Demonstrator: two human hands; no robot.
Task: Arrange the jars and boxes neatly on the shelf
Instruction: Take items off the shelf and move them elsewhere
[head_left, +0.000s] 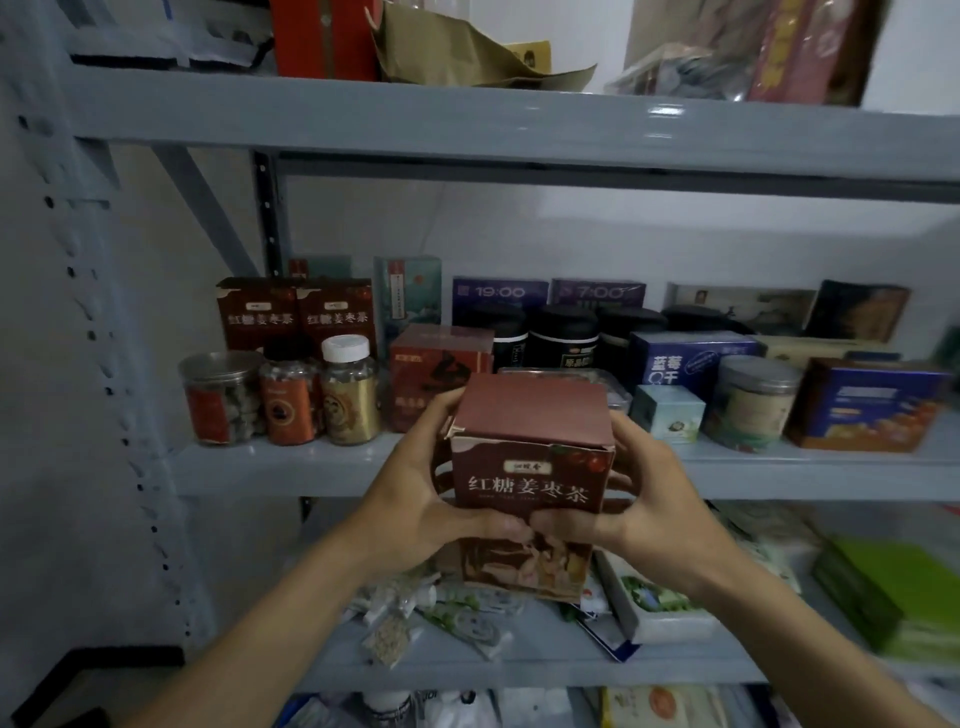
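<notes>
A grey metal shelf is running across the middle of the view, its front edge lying just behind the hands. Along that edge a bare strip is showing to the right of three jars standing at the left end; elsewhere the board is crowded with boxes and tins. The upper shelf is hanging well above the goods, leaving open height over them.

A dark red box is being held upright in front of the middle shelf, clear of the board. Its face is reading 红糖姜枣茶, and its top flap is sitting slightly bent at the front corner. Two matching boxes with the same writing are standing at the back left. Two purple boxes at the rear are showing 19:00 and 7:00, and a blue box is showing 蓝莓.

The left hand is curling round the box's left side, and the right hand is curling round its right side, thumbs meeting on the front face.
</notes>
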